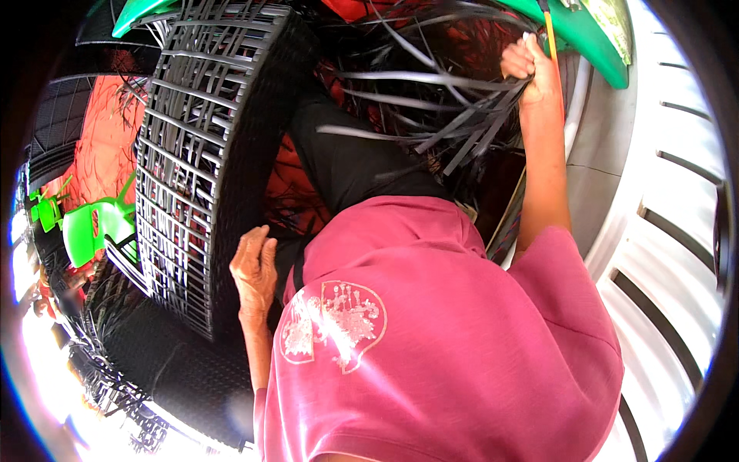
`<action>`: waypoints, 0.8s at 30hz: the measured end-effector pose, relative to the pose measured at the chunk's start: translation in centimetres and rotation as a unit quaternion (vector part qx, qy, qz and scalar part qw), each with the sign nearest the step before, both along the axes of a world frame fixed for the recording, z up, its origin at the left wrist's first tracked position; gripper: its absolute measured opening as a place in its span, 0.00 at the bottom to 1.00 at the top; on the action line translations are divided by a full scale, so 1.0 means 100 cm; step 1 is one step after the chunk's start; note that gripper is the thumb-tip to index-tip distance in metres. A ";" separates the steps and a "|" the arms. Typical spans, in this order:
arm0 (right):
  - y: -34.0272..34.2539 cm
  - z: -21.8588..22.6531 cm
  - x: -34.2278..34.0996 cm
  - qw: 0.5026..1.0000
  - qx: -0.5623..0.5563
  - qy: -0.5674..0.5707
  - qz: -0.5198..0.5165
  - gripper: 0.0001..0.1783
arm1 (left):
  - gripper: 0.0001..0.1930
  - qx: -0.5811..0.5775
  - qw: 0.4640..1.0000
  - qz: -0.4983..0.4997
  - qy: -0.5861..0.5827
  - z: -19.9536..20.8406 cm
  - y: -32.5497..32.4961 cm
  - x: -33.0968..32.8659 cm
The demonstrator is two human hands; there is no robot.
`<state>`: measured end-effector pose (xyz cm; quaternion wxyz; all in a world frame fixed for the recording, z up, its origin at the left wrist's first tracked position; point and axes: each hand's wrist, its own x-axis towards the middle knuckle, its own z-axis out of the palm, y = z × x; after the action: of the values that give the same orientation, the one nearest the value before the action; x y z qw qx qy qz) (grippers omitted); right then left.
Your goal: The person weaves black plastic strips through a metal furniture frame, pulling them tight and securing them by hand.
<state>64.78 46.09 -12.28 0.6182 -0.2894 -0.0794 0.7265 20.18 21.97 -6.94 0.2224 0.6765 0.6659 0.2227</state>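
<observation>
Black strips — several, count unclear | 1 basket | right hand gripping strips — left hand half-open

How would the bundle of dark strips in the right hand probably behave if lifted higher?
The dark strips would likely flex yet keep some spring, since they fan out from the right hand in long, mostly gentle curves. They look light for their length, being thin and narrow. Their shiny faces suggest they might slide against one another.
</observation>
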 end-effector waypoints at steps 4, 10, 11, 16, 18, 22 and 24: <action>0.011 0.031 -0.028 0.984 0.056 0.118 0.118 0.12 | 0.09 0.036 0.999 0.039 -0.006 0.022 0.010 -0.010; -0.028 0.046 -0.087 0.979 -0.038 0.102 0.171 0.24 | 0.10 0.132 0.990 0.031 0.037 0.025 0.019 -0.014; -0.032 0.047 -0.087 0.971 -0.054 0.149 0.180 0.25 | 0.15 0.167 0.976 0.032 0.133 0.024 0.019 -0.021; -0.035 0.088 -0.082 0.967 0.033 0.172 0.185 0.28 | 0.36 0.094 0.936 0.129 0.314 -0.009 -0.005 -0.050; -0.036 0.129 -0.091 0.988 0.117 -0.014 0.103 0.29 | 0.42 0.074 0.930 0.125 0.337 -0.013 -0.010 -0.053; -0.063 0.229 -0.086 0.826 0.308 -0.380 -0.280 0.23 | 0.48 0.049 0.934 0.135 0.327 -0.015 0.004 -0.045; -0.061 0.276 -0.060 0.857 0.348 -0.274 -0.263 0.24 | 0.48 0.041 0.934 0.150 0.322 -0.013 -0.007 -0.053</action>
<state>58.73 39.96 15.36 0.7997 -0.2528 -0.4144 0.3533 14.90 21.24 -8.21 -0.0684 0.6129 0.7855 0.0506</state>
